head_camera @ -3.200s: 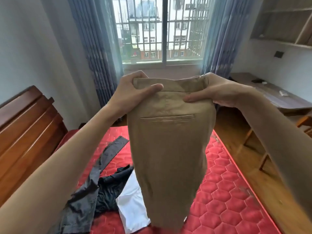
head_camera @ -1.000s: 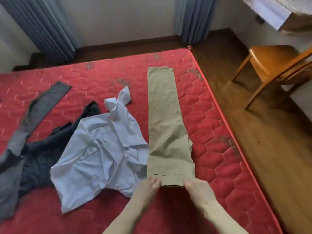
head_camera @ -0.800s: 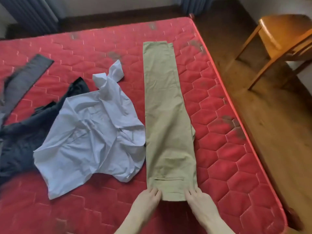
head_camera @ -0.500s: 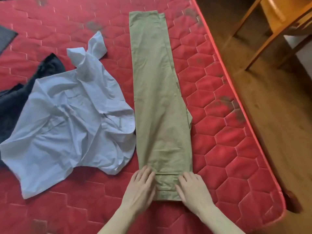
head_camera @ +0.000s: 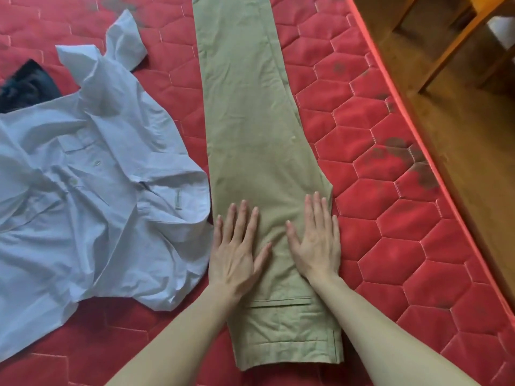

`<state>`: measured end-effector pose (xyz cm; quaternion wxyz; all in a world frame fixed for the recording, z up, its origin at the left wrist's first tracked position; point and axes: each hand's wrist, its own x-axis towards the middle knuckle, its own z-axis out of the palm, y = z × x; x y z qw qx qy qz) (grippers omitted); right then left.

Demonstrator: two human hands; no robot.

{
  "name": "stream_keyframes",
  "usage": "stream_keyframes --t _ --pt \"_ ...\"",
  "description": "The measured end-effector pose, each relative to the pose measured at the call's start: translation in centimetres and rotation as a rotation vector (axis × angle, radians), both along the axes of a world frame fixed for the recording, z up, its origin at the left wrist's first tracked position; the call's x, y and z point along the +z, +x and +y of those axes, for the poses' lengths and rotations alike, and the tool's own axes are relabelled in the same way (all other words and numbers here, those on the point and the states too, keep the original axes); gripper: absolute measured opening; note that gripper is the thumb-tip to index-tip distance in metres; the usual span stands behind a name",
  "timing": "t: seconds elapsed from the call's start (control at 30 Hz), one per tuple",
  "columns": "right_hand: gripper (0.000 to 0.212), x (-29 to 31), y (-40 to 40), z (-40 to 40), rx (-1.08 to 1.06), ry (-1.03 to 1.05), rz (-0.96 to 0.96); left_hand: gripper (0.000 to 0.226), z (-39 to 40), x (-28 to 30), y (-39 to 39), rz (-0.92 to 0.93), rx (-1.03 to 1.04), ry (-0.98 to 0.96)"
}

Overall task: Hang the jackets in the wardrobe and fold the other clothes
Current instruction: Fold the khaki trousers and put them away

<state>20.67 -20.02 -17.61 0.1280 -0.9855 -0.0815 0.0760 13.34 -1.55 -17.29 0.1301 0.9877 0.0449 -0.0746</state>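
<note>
Khaki trousers (head_camera: 250, 121) lie flat on the red quilted mattress (head_camera: 390, 218), legs stacked one on the other, waistband nearest me, running away to the top edge. My left hand (head_camera: 237, 246) presses flat on the seat of the trousers with fingers straight and spread. Beside it my right hand (head_camera: 317, 240) lies flat too, along the trousers' right edge. A crumpled pale blue shirt (head_camera: 83, 204) sprawls to the left, its edge touching the trousers.
A dark garment (head_camera: 25, 87) peeks out behind the shirt at the far left. The mattress's right edge drops to a wooden floor (head_camera: 459, 135), where wooden chair legs (head_camera: 446, 51) stand at the top right.
The trousers went from held up by the waistband to lying flat on the mattress. Both hands have slid from the waistband up onto the seat, palms flat, as my view moved closer.
</note>
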Motion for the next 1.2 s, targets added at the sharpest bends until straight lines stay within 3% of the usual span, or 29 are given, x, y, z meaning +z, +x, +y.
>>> stream_keyframes --t 0.07,0.17,0.43,0.53,0.6,0.67,0.77,0.83,0.93,1.1,1.2 --pt "0.076 -0.2 -0.4 -0.6 -0.048 0.003 -0.002 0.080 0.9 -0.5 -0.7 -0.011 -0.084 0.024" --pt "0.074 -0.2 -0.5 -1.7 0.063 -0.041 -0.033 0.079 1.7 -0.6 -1.6 -0.042 -0.150 0.026" --pt "0.059 -0.1 -2.2 -9.9 0.792 -0.102 -0.131 0.076 4.7 -0.1 -7.2 -0.059 -0.550 -0.057" --pt "0.063 0.6 -1.6 -13.2 0.946 -0.092 -0.095 0.097 6.1 0.6 -9.2 0.012 -0.624 -0.125" --pt "0.077 1.4 -1.3 -15.1 1.046 -0.133 -0.063 0.103 6.7 1.0 -9.6 0.036 -0.650 -0.121" --pt "0.088 1.9 -1.2 -16.3 1.139 -0.181 -0.040 0.102 6.9 1.0 -9.5 0.010 -0.668 -0.074" --pt "0.078 1.6 -1.9 -16.4 1.236 -0.157 -0.092 0.085 6.9 0.5 -9.1 -0.088 -0.717 -0.017" --pt "0.073 1.4 -2.5 -15.5 1.274 -0.153 -0.132 0.068 6.7 0.4 -8.8 -0.141 -0.776 0.000" --pt "0.068 1.7 -3.3 -13.7 1.256 -0.145 -0.149 0.064 6.2 0.6 -8.2 -0.145 -0.773 -0.019" --pt "0.048 3.4 -3.9 -11.4 1.129 0.006 -0.122 0.092 6.3 0.5 -7.9 -0.006 -0.753 -0.083" --pt "0.042 5.1 -3.7 -10.5 1.038 0.124 -0.052 0.094 6.1 1.0 -8.0 0.036 -0.736 -0.087"
